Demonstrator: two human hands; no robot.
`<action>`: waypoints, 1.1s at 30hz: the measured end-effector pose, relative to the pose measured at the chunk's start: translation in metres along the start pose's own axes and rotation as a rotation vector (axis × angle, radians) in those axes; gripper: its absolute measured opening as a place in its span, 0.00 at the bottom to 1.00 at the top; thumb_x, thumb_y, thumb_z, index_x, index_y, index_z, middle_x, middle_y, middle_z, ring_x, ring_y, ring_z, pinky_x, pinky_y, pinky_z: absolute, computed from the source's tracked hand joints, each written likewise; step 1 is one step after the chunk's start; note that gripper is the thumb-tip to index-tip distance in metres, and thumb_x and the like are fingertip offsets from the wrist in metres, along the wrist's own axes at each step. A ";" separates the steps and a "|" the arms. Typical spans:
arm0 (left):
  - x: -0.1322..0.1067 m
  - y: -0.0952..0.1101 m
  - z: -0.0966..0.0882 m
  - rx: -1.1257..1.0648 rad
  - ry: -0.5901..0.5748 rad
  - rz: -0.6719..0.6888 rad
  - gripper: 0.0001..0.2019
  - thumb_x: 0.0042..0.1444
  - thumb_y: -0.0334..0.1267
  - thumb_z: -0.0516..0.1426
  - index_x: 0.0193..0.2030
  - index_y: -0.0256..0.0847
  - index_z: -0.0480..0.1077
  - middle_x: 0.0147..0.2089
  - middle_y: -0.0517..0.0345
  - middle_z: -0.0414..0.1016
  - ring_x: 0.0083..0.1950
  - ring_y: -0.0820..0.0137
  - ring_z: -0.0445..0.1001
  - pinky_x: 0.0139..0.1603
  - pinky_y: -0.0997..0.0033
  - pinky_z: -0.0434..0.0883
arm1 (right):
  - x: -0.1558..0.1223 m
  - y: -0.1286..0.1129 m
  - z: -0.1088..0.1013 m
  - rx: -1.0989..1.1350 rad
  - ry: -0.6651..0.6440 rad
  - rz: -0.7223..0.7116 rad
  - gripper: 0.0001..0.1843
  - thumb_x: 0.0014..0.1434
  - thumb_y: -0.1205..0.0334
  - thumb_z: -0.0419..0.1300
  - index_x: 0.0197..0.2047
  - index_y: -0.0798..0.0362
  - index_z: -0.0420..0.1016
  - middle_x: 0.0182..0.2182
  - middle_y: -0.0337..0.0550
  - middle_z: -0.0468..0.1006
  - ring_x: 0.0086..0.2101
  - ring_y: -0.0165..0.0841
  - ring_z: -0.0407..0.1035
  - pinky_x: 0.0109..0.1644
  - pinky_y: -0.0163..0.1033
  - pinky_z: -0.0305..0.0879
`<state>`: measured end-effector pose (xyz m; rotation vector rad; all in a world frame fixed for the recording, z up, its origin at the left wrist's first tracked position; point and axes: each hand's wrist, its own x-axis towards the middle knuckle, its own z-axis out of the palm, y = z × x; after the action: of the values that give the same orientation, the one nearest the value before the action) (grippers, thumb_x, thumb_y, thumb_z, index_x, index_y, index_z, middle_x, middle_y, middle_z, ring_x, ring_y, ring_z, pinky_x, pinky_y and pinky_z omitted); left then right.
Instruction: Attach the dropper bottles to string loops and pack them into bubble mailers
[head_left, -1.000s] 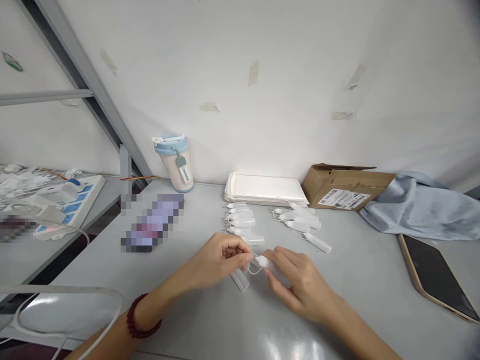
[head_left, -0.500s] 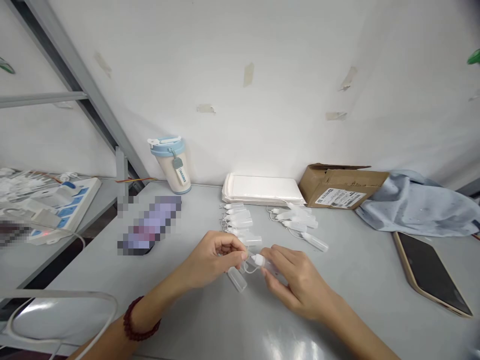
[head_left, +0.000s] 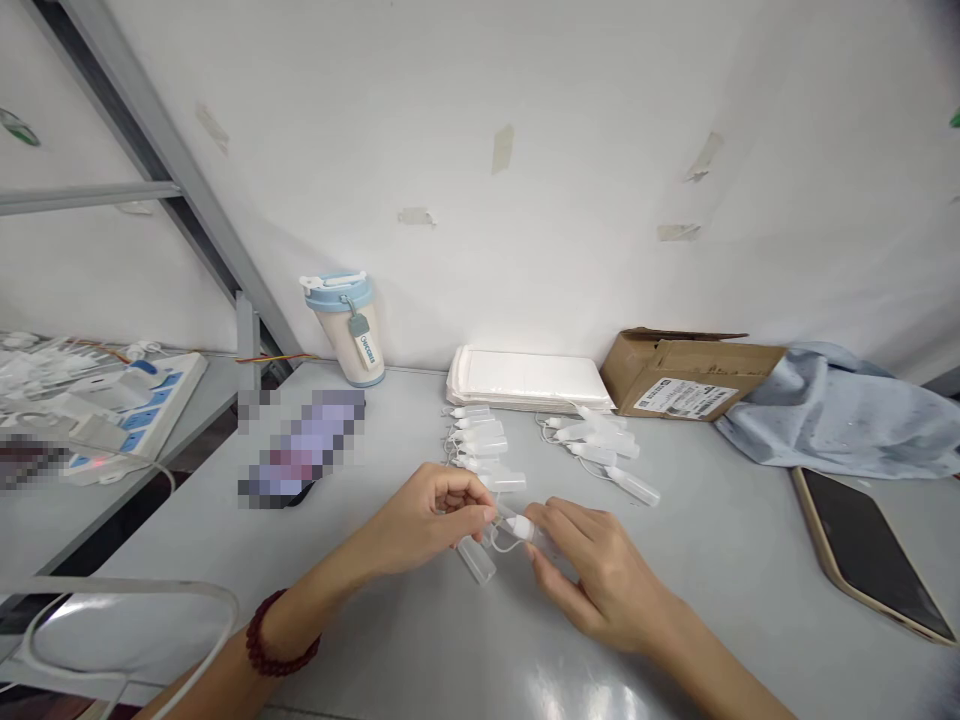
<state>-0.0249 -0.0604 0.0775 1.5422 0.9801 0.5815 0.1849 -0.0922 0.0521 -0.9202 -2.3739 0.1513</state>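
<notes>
My right hand (head_left: 600, 572) stays closed on the translucent, white-capped plastic bottle (head_left: 522, 528), nozzle toward ten o'clock; my left hand (head_left: 441, 512) stays pinched there, contents hidden, so nozzle work continues.

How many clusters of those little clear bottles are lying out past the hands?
2. The left cluster lies before the left end of the white packets; the right cluster lies near the cardboard box. Overlap and the left hand may hide some bottles.

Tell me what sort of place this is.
Probably a workshop of some kind: small plastic bottles lie in groups on a grey table, with a stack of white packets and a cardboard box behind.
</notes>
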 end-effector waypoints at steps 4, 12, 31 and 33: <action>-0.001 0.001 0.001 -0.034 0.033 0.000 0.10 0.56 0.39 0.54 0.28 0.37 0.70 0.23 0.62 0.67 0.24 0.77 0.63 0.27 0.78 0.63 | 0.000 0.001 -0.002 -0.011 0.001 0.000 0.08 0.59 0.68 0.47 0.42 0.55 0.63 0.22 0.37 0.64 0.22 0.28 0.56 0.24 0.33 0.52; 0.000 -0.001 0.001 0.027 -0.018 -0.021 0.09 0.55 0.40 0.55 0.31 0.37 0.71 0.25 0.61 0.69 0.27 0.76 0.65 0.28 0.78 0.63 | -0.001 0.000 -0.001 -0.026 -0.033 -0.006 0.09 0.61 0.67 0.47 0.44 0.56 0.64 0.24 0.38 0.66 0.22 0.29 0.60 0.24 0.33 0.55; 0.021 -0.026 -0.015 0.057 0.481 -0.023 0.08 0.53 0.42 0.52 0.34 0.39 0.63 0.22 0.65 0.67 0.20 0.77 0.61 0.21 0.77 0.59 | -0.013 0.077 -0.013 -0.422 0.040 0.358 0.13 0.62 0.64 0.46 0.45 0.52 0.69 0.40 0.52 0.72 0.40 0.41 0.68 0.34 0.44 0.69; 0.020 -0.023 -0.015 0.062 0.507 -0.016 0.08 0.53 0.41 0.53 0.33 0.39 0.62 0.22 0.65 0.66 0.20 0.76 0.61 0.22 0.77 0.58 | -0.016 0.083 -0.013 -0.444 0.031 0.356 0.13 0.62 0.64 0.46 0.45 0.52 0.69 0.40 0.52 0.72 0.40 0.42 0.68 0.33 0.44 0.69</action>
<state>-0.0328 -0.0355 0.0557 1.4672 1.3996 0.9669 0.2499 -0.0413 0.0297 -1.5380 -2.2323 -0.2634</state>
